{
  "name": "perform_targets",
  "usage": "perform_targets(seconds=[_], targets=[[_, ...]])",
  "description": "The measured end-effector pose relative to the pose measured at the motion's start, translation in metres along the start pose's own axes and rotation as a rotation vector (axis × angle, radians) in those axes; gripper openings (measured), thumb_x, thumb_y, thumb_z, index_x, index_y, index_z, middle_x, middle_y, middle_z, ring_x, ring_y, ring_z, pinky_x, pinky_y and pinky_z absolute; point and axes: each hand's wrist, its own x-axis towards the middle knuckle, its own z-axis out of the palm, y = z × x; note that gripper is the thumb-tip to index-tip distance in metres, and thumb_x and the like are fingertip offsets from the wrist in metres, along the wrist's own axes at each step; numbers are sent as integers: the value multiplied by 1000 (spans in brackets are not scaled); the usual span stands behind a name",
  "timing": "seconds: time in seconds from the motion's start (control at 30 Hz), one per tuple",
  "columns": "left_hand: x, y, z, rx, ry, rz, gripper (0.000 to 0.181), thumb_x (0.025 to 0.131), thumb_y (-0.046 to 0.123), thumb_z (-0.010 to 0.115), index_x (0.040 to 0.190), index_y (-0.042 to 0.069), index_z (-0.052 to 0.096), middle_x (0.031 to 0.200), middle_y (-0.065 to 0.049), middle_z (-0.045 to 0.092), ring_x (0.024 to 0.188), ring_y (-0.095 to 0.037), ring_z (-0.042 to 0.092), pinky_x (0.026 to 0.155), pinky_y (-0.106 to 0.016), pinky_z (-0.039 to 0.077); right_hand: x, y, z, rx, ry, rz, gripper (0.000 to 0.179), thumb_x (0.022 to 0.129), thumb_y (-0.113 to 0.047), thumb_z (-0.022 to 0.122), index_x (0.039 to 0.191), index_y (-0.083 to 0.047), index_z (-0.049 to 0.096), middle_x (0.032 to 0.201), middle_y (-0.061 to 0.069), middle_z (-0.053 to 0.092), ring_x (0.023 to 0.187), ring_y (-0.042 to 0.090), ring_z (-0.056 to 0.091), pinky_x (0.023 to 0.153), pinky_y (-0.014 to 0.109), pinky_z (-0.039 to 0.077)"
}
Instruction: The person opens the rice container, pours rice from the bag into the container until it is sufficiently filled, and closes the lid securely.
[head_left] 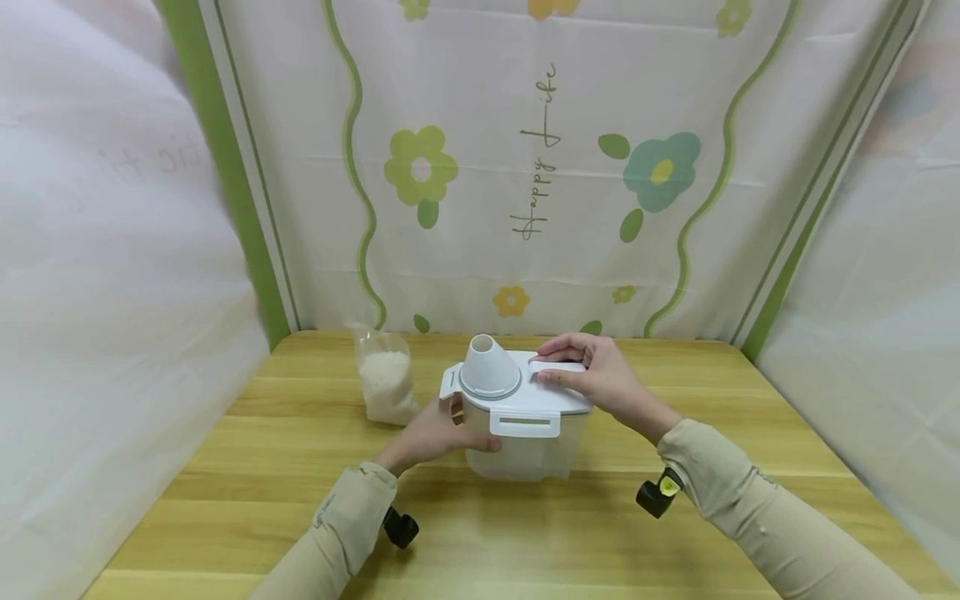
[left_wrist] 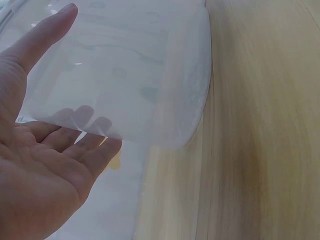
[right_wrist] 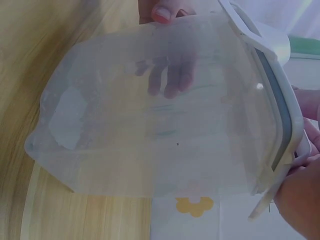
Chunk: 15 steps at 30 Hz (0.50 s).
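Note:
A translucent plastic storage container (head_left: 525, 458) stands on the table, its white lid (head_left: 562, 402) on top. From the lid rises a cone-shaped cap (head_left: 491, 371), and side latches (head_left: 525, 423) stick outward. My left hand (head_left: 435, 433) holds the body at its left end, thumb on the front and fingers behind; these fingers show through the wall in the right wrist view. With thumb and fingers, my right hand (head_left: 600, 375) grips the white handle (head_left: 558, 367) on the lid. Through the clear side (right_wrist: 150, 125), no contents show.
A clear bag of white, rice-like grains (head_left: 386, 383) stands to the left behind my left hand. Under everything lies a wood-grain table (head_left: 675, 533). A flower-printed curtain (head_left: 465, 250) hangs behind the table, with pale sheets at both sides.

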Motion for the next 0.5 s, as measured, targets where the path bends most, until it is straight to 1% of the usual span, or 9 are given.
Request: perform_targets(seconds=[0.23,0.5], targets=[[-1,-1,0,18,5,-6,92,68,29,93,142,35,39,139,9,49,133,-16,38,110,-53,30,-1,-2,2,3,10,-6,34,81,-13,83,111,-4,70,103,7,72,99,22,67,79,22,51],[-1,-2,0,14,9,-11,93,68,29,93,143,35,38,139,8,49,133,-18,39,109,-54,30,-1,-2,1,-2,9,-7,36,81,-15,83,111,-3,69,102,7,72,99,21,67,79,23,51]])
